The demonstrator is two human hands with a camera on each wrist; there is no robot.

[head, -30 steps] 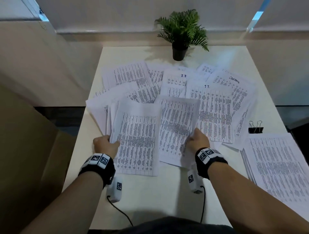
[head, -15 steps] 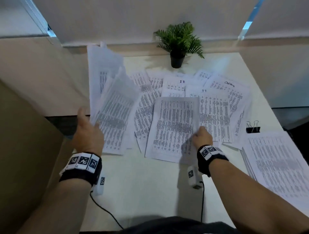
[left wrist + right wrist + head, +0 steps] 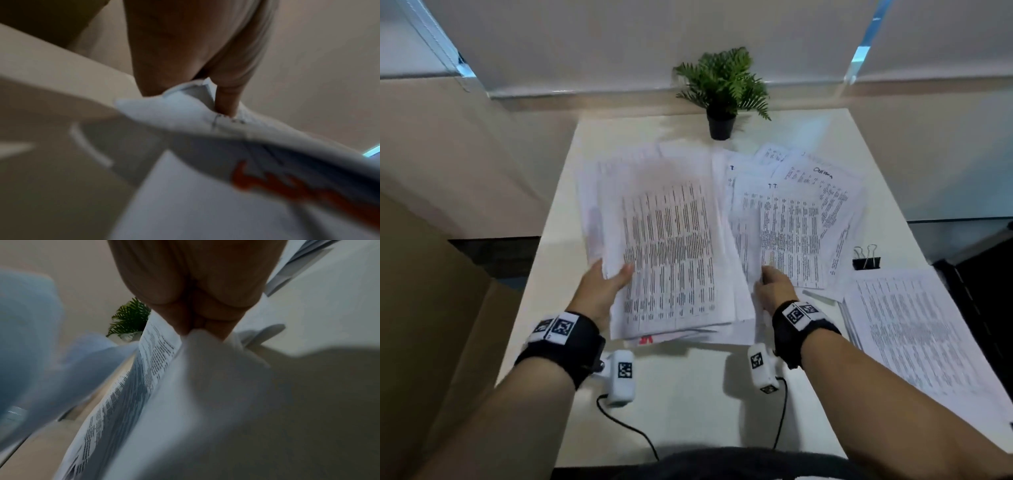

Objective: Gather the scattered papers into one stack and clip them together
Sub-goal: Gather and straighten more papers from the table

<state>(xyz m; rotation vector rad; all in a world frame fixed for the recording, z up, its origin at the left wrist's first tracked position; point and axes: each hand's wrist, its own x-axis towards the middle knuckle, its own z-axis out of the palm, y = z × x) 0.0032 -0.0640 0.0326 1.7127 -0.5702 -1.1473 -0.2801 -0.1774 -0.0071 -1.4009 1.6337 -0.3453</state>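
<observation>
Both forearms are reaching forward over the desk, each wrist wearing a black band. The left hand (image 3: 604, 286) is gripping a sheaf of papers (image 3: 671, 246), thumb on top. The right hand (image 3: 774, 286) is pinching a sheet edge between thumb and fingers (image 3: 218, 324).

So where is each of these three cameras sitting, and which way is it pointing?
Head: worn on the head, looking forward and down at the table; shows both forearms, left hand gripping a bundle of papers, right hand.
Left wrist: under the wrist, looking along the fingers pinching the bundle's edge.
Right wrist: looks along the fingers pinching a printed sheet.
Shared: the potted plant shows in head and right wrist views.
</observation>
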